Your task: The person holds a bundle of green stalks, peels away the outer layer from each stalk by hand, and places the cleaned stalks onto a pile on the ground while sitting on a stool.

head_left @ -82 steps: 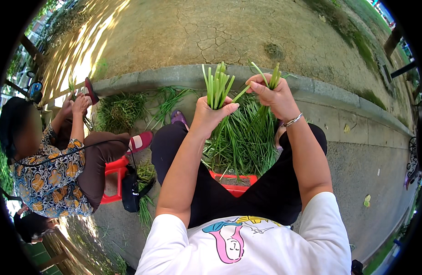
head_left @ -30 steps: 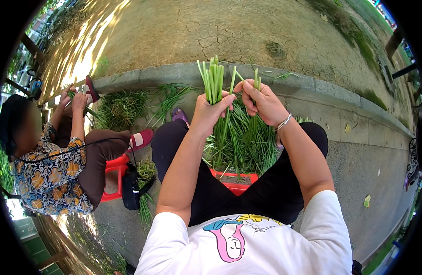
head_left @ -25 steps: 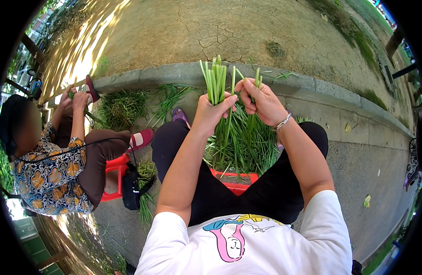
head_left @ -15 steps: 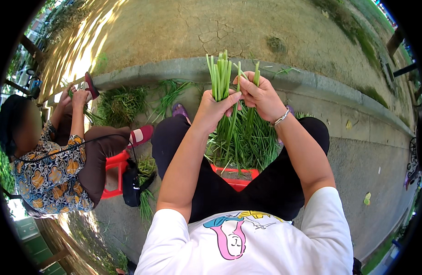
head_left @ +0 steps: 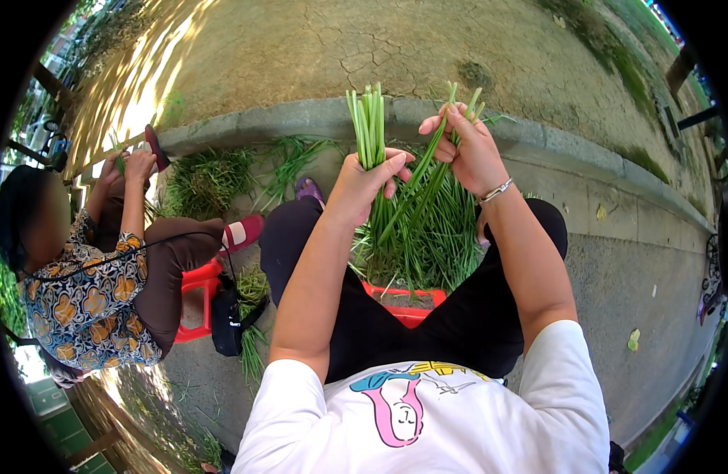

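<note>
My left hand point(head_left: 369, 186) is closed around a thick bunch of green stalks point(head_left: 367, 130), slender and leafy like garlic chives. Their pale ends stick up above my fist. To its right and slightly farther off, my right hand point(head_left: 476, 158) pinches a few more green stalks point(head_left: 436, 155) between thumb and fingers. Their tips show above the fingers, and the long leaves slant down to the left, below my left hand. Underneath both hands, a heap of loose green stalks point(head_left: 431, 253) lies on the ground between my legs.
A red plastic stool point(head_left: 407, 316) is below me. To the left, a seated person point(head_left: 91, 292) handles green stalks, with another green heap point(head_left: 210, 180) nearby. A small black bag point(head_left: 226, 320) hangs beside that person's red stool. A concrete curb point(head_left: 293, 118) runs across ahead.
My right hand has drawn away from the left, up and to the right, with its few stalks now slanting. The left hand still holds its bunch, shifted slightly left.
</note>
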`<state>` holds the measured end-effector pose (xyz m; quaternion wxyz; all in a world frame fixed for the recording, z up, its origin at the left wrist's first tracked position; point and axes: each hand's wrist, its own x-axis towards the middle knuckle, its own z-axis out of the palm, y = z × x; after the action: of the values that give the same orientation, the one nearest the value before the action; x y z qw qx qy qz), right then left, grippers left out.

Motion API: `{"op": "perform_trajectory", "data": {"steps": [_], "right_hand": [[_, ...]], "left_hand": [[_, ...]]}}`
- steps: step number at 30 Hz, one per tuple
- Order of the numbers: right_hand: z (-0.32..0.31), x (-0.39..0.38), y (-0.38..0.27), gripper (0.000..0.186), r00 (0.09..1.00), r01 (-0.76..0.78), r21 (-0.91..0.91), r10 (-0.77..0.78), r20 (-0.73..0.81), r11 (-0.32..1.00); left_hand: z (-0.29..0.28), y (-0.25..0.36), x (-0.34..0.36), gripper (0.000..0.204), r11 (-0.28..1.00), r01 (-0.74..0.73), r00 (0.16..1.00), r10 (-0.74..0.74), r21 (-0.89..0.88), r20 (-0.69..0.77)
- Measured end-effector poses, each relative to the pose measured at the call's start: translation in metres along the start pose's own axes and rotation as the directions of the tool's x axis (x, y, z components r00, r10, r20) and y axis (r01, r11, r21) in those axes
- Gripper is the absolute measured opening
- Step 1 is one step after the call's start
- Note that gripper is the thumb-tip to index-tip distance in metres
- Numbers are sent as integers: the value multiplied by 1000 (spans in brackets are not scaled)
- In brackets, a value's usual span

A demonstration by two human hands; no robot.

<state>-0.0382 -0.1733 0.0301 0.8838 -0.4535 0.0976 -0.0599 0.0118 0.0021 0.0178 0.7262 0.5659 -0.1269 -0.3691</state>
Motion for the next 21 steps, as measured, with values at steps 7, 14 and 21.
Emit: {"op": "perform_trajectory", "data": {"steps": [7,14,21], "right_hand": [[-15,2,-21,16,995,58,-38,-61,-81,998],[-13,3,-24,15,965,110,-151,-142,-222,982],[7,-1,2,20,999,-33,-125,28,-40,992]], "left_hand": [[-7,-2,1,21,1000,-4,1000,4,-31,-7],[-13,-5,3,14,986,33,995,-17,-164,103],[-5,-4,0,15,978,119,978,-85,-174,193]]}}
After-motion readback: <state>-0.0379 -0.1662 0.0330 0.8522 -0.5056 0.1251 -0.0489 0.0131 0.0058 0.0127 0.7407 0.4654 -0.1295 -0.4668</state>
